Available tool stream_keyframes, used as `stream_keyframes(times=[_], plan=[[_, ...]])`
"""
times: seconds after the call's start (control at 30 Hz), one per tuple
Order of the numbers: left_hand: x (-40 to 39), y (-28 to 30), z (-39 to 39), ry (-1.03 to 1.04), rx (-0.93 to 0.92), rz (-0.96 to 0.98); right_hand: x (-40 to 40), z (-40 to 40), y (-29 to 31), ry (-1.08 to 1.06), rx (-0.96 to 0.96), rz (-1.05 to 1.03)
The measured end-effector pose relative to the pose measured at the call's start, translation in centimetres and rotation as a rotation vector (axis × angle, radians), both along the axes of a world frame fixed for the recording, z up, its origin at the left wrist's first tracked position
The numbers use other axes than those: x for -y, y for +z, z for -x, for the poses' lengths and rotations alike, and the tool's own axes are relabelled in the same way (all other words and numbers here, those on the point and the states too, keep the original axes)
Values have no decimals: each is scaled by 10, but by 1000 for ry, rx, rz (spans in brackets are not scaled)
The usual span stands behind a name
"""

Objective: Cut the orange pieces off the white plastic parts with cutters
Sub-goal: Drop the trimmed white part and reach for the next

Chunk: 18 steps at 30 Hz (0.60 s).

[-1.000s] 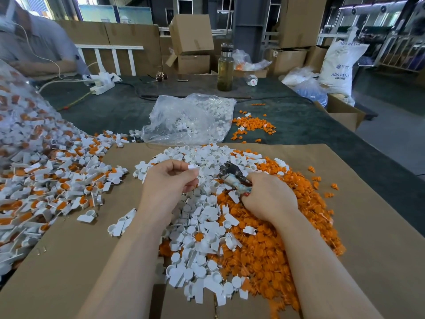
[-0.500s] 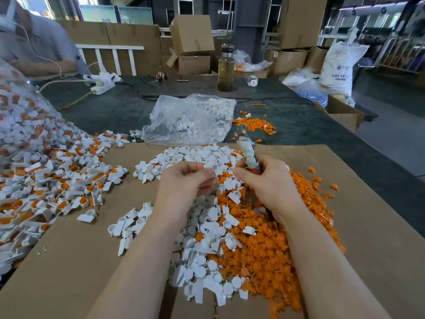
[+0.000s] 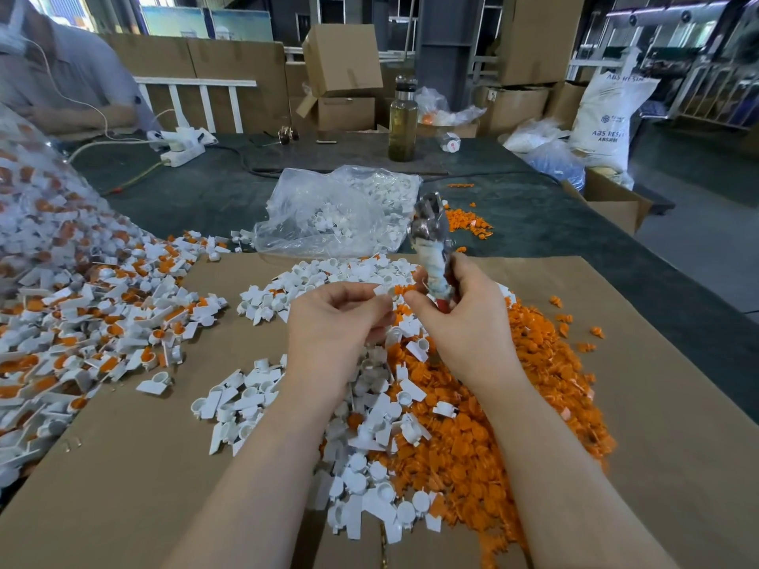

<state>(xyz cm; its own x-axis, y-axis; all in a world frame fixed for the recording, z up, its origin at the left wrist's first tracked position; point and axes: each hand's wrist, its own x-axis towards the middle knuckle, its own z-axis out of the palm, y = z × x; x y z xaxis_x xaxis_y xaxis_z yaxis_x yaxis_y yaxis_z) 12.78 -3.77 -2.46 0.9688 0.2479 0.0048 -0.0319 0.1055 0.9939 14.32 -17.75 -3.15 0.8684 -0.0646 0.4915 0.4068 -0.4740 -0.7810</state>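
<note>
Cardboard: right hand grips upright cutters.

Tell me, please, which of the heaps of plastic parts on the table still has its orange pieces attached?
The big heap at the far left: its white parts still carry orange pieces. The heap beneath the hands is already split into plain white parts and loose orange pieces.

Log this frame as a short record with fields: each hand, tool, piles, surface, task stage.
left hand: pinches a white part with an orange piece on it
right hand: grips the cutters, head pointing up and away
uncut pile: white-and-orange parts at left
cut white parts: heaped ahead of the hands
orange offcuts: heaped under the right forearm
surface: cardboard sheet
task stage: cutters off the part, no cut under way
</note>
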Motion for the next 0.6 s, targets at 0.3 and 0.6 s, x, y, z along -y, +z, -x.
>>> stream_keyframes(times=[0.3, 0.6], plan=[[7, 0, 2, 83, 96, -204, -5, 2, -1, -75, 88, 125], [6, -3, 3, 66, 195, -338, -4, 2, -1, -61, 63, 70]])
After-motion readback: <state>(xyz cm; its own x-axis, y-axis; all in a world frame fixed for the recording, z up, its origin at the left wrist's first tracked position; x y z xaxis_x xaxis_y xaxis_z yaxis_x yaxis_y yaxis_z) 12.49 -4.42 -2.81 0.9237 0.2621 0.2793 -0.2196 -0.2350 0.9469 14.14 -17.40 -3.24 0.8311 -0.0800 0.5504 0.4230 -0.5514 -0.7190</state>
